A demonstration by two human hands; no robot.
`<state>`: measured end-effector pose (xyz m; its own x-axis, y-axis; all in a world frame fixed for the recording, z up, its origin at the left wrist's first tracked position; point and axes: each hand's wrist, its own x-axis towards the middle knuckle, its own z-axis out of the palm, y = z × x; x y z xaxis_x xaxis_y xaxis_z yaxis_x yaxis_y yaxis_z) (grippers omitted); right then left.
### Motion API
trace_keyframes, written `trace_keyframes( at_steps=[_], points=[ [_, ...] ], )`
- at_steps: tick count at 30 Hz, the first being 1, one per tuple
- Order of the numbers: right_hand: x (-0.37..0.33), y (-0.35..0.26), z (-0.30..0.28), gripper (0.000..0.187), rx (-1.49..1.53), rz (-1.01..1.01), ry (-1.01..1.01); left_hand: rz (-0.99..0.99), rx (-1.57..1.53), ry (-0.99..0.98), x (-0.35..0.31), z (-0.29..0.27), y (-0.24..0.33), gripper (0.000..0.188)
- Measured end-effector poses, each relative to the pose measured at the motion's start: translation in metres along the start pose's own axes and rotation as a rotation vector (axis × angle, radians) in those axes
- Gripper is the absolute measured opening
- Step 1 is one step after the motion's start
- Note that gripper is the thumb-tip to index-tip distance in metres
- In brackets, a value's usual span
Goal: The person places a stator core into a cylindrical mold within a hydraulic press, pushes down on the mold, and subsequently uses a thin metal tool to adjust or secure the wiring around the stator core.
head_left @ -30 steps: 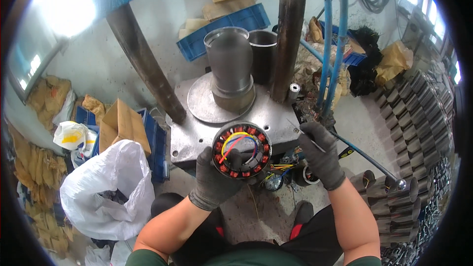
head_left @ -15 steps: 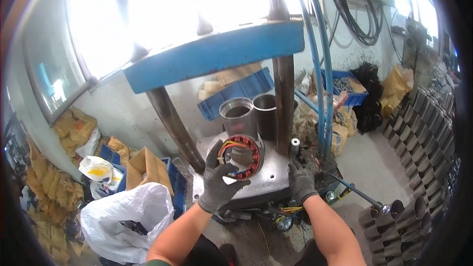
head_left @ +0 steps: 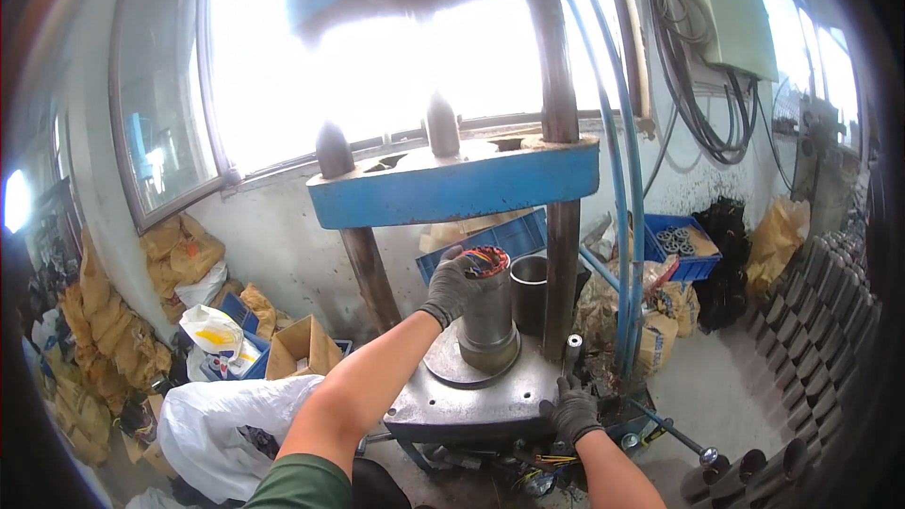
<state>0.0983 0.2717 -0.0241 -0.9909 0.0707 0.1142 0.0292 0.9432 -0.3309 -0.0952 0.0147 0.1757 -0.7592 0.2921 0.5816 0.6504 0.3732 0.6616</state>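
A wound stator (head_left: 490, 261), with a red-rimmed ring and coloured wires, sits at the top mouth of a grey metal cylinder (head_left: 487, 316). My gloved left hand (head_left: 452, 289) grips the stator from the left, its fingers at the wires. The cylinder stands upright on a round base (head_left: 448, 372) on the press table (head_left: 471, 407). My gloved right hand (head_left: 572, 412) rests at the table's right edge, thumb and fingers apart, just below a short upright metal rod (head_left: 573, 351). It holds nothing that I can see.
Above the cylinder spans the press's blue crossbeam (head_left: 462, 187), between steel columns (head_left: 562, 269). A second, darker cylinder (head_left: 530, 302) stands behind right. Blue hoses (head_left: 633, 254) run down on the right. Stacked metal tubes (head_left: 813, 320) line the far right; a white sack (head_left: 226, 424) lies left.
My left hand has carried the stator forward, from over the front of the table onto the cylinder's mouth. My right hand stays by the table's right edge. The view has tilted up.
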Motion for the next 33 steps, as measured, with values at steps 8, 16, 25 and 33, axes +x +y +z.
trace_keyframes(
  at_steps=[8,16,25,33],
  points=[
    [0.005,0.021,0.004,0.073,0.095,-0.018,0.034,-0.073,-0.483,0.034,0.012,0.019,-0.024,0.052],
    [-0.011,0.009,-0.021,0.067,0.234,-0.147,0.087,0.029,-0.375,0.105,0.008,0.026,-0.032,0.044],
    [-0.015,0.037,0.014,0.046,0.506,-0.380,0.054,0.012,0.547,0.153,-0.008,0.004,-0.006,0.050],
    [-0.037,0.028,-0.034,0.037,0.532,-0.623,-0.181,-0.103,0.567,0.110,-0.022,-0.004,0.056,0.042]
  ],
)
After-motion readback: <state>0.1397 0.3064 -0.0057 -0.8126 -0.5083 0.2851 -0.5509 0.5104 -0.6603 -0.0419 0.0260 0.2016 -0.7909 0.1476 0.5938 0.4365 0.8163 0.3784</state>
